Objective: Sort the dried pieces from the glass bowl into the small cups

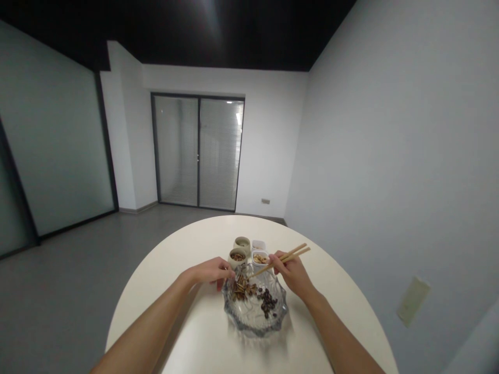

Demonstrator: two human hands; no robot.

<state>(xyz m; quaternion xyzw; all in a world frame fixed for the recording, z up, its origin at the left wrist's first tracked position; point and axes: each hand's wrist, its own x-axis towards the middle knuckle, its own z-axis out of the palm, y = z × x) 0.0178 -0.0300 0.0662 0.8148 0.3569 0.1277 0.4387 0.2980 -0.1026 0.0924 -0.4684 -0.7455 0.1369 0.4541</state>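
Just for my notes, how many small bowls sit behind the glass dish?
4: far round cup, near round cup, far square dish, near square dish.

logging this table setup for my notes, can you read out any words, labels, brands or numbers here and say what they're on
No readable text: the chopsticks, the glass dish and the small bowls show none, and the pale plate on the right wall and the small wall fitting by the door are too small or blurred to read.
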